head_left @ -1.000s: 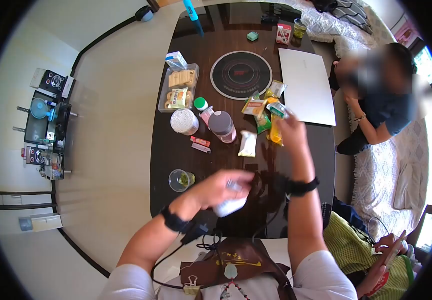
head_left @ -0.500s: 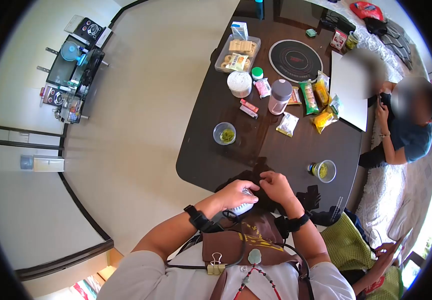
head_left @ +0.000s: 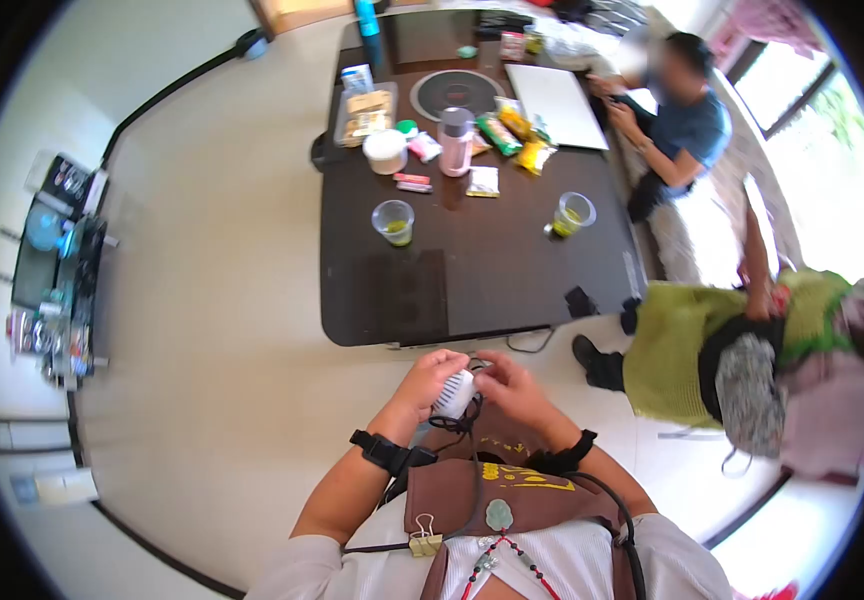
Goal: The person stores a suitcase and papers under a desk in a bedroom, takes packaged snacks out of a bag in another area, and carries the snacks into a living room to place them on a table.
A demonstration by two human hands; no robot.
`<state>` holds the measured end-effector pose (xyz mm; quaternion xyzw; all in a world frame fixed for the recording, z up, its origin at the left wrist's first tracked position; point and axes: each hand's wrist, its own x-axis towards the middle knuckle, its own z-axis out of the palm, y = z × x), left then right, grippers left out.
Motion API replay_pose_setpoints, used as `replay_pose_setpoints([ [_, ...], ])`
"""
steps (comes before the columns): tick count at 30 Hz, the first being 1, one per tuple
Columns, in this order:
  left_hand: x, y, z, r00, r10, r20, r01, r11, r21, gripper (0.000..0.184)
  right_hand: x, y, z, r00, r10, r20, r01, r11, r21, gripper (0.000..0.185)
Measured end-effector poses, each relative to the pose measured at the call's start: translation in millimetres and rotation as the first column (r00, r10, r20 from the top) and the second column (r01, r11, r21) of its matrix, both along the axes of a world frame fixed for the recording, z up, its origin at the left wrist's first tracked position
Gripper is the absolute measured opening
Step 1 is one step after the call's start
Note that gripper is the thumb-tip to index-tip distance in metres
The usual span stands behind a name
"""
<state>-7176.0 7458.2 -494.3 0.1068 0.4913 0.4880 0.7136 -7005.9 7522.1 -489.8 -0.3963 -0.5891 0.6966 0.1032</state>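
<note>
My left hand (head_left: 430, 384) is closed around a white rounded object with dark slots (head_left: 454, 396), held in front of my apron (head_left: 532, 485). A black cable (head_left: 448, 424) is looped just below it. My right hand (head_left: 515, 388) has its fingers bent together at the object's upper right side. What lies between those fingertips is too small to make out. Both hands are off the near edge of the dark table (head_left: 492, 290).
On the table are two plastic cups (head_left: 393, 222) (head_left: 573, 212), a pink bottle (head_left: 456, 150), a white tub (head_left: 385, 152), snack packets (head_left: 533, 156) and a round hotplate (head_left: 455, 95). One person (head_left: 687, 125) sits at the right; another, near a green-covered seat (head_left: 677, 350), is partly visible.
My view has tilted up and the table now lies farther ahead. My hands have come back off its edge, and the right hand has closed in on the white slotted object.
</note>
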Motion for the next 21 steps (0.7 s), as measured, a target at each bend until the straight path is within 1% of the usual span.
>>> replay_pose_setpoints([
  [1,6,-4,2,0.997,0.073,0.035,-0.072,0.997,-0.016,0.02,6,-16,4,0.999,-0.042,0.006,0.042,0.999,0.014,0.062],
  [2,18,-6,6,0.995,0.099,0.009,-0.098,0.995,-0.015,0.026,11,-31,8,1.0,0.009,-0.016,-0.004,0.955,0.298,0.071],
  [3,28,-5,4,0.998,0.061,0.01,-0.061,0.998,-0.006,0.026,16,-43,12,0.998,0.065,-0.014,-0.047,0.83,0.556,0.081],
  [4,38,-4,0,0.998,0.011,-0.062,-0.009,0.999,0.037,0.029,20,-50,17,1.0,0.015,0.009,-0.018,0.876,0.482,0.095],
  [5,50,-2,-4,0.991,-0.03,-0.133,0.042,0.996,0.082,0.033,26,-53,25,1.0,-0.018,0.01,0.01,0.871,0.491,0.095],
  [6,63,1,5,0.985,-0.103,-0.138,0.115,0.99,0.081,0.038,33,-52,36,0.996,-0.09,-0.008,0.087,0.926,0.366,0.093],
  [7,77,3,1,0.983,-0.122,-0.134,0.135,0.986,0.095,0.038,41,-53,43,0.987,-0.159,-0.02,0.159,0.959,0.234,0.092],
  [8,91,5,-9,0.975,-0.181,-0.128,0.195,0.975,0.103,0.042,54,-54,36,0.988,-0.152,0.028,0.137,0.942,0.307,0.086],
  [9,102,6,-4,0.963,-0.237,-0.126,0.251,0.962,0.106,0.047,66,-56,41,0.986,-0.165,0.026,0.148,0.938,0.314,0.086],
  [10,112,4,0,0.959,-0.25,-0.132,0.264,0.958,0.107,0.047,76,-60,47,0.982,-0.176,0.063,0.146,0.933,0.329,0.079],
  [11,121,1,4,0.937,-0.33,-0.11,0.342,0.934,0.108,0.052,87,-64,51,0.978,-0.188,0.093,0.147,0.929,0.34,0.073],
  [12,126,1,15,0.908,-0.41,-0.09,0.418,0.902,0.107,0.059,97,-69,52,0.976,-0.203,0.077,0.166,0.926,0.339,0.073],
  [13,128,2,22,0.9,-0.423,-0.104,0.432,0.896,0.101,0.059,108,-75,52,0.941,-0.318,0.112,0.264,0.902,0.341,0.068],
  [14,129,5,29,0.816,-0.572,-0.086,0.579,0.804,0.139,0.063,122,-81,50,0.893,-0.424,0.151,0.354,0.869,0.345,0.063],
  [15,131,6,38,0.709,-0.703,-0.062,0.701,0.691,0.177,0.068,138,-91,40,0.891,-0.428,0.151,0.361,0.87,0.335,0.063],
  [16,132,14,66,0.682,-0.731,-0.023,0.725,0.672,0.148,0.062,156,-96,26,0.825,-0.556,0.097,0.479,0.78,0.403,0.06],
  [17,133,32,63,0.678,-0.735,-0.033,0.731,0.668,0.137,0.062,171,-98,15,0.738,-0.675,0.023,0.594,0.665,0.453,0.056],
  [18,131,42,47,0.696,-0.715,-0.066,0.717,0.684,0.133,0.057,188,-103,11,0.643,-0.766,0.019,0.733,0.621,0.277,0.052],
  [19,125,48,32,0.704,-0.703,-0.1,0.71,0.693,0.122,0.052,205,-114,6,0.53,-0.847,0.042,0.843,0.531,0.083,0.048],
  [20,118,60,25,0.749,-0.655,-0.1,0.662,0.747,0.06,0.044,222,-127,1,0.388,-0.921,-0.01,0.899,0.381,-0.217,0.041],
  [21,112,82,20,0.791,-0.601,-0.111,0.607,0.794,0.025,0.036,237,-130,-3,0.225,-0.974,-0.033,0.848,0.212,-0.485,0.035],
])
